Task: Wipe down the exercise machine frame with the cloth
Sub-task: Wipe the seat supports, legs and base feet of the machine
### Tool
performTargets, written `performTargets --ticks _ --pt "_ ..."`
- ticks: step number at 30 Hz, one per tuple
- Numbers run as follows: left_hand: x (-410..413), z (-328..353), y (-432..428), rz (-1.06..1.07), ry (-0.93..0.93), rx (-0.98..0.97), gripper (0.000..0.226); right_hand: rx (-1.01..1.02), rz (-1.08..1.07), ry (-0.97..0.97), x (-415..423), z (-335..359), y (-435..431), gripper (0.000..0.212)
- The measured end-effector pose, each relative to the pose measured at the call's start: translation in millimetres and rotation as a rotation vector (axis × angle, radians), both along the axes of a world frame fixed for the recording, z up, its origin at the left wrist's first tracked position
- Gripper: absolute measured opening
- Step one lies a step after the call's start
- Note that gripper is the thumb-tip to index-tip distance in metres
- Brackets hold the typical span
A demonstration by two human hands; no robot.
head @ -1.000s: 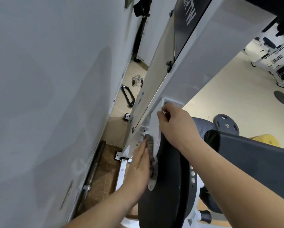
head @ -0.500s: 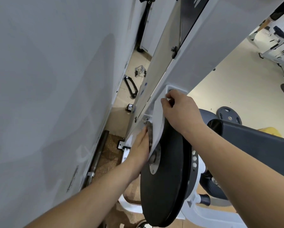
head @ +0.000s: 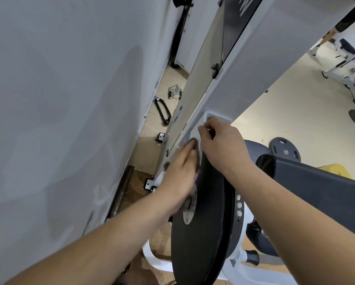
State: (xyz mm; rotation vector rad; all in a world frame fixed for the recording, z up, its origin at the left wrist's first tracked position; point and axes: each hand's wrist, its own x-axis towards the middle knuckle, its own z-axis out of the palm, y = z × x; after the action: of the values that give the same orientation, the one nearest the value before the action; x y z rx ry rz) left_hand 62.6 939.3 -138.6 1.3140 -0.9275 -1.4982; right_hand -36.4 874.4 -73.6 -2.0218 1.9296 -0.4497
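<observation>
Low on the white frame (head: 254,68), between the wall (head: 59,99) and the black disc (head: 199,233), pressing the grey cloth (head: 193,141) flat with the left hand (head: 178,173), fingers straight, nothing clenched. Has slid the cloth upward over the last second, from near the hub (head: 190,210) to just beside the right hand (head: 219,142), almost touching its thumb. Gripping the frame's raised lip with that right hand, fingers curled over the edge, same as a second ago; bracing, by the look of it. Means one short stretch of frame behind the disc wiped, judging by the travel. Leaves the long slanted run above yet to do, as far as can be told. Next calls for shifting the bracing hand aside or stroking back down, being blocked above by those knuckles. Cannot tell how much cloth lies hidden under the palm.
</observation>
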Motion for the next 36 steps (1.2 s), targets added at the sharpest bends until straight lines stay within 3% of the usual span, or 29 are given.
performTargets --ticks 5,9,12,15,19,26,32,36 --pt "6.9 -4.6 -64.6 -0.085 0.026 -0.034 0.049 0.011 0.006 0.015 -1.4 -0.1 -1.0 0.024" --pt "-4.7 -22.4 -5.8 0.026 0.032 0.072 0.046 0.013 0.011 -0.004 -3.5 -2.0 -1.7 0.022" --pt "-1.9 -10.9 18.7 0.046 0.011 -0.044 0.04 0.004 0.01 -0.007 -3.9 -3.8 -2.7 0.022" --pt "-1.5 2.2 -25.5 -0.042 -0.097 -0.208 0.044 0.006 -0.01 -0.015 -3.0 -2.0 -5.9 0.024" --pt "4.3 -3.1 -65.1 -0.097 -0.018 -0.177 0.042 0.031 0.033 0.033 -0.8 0.9 -5.1 0.036" --pt "5.1 -58.9 50.1 -0.009 0.006 0.076 0.042 0.036 0.049 0.041 -2.8 -0.2 -4.4 0.036" --pt "-11.9 -64.1 129.1 0.151 -0.114 0.08 0.038 0.028 0.052 0.021 -3.3 -0.3 -3.2 0.037" --pt "-6.5 -21.0 73.2 0.074 -0.099 -0.093 0.041 0.018 0.01 -0.017 -2.8 -1.5 -3.2 0.04"
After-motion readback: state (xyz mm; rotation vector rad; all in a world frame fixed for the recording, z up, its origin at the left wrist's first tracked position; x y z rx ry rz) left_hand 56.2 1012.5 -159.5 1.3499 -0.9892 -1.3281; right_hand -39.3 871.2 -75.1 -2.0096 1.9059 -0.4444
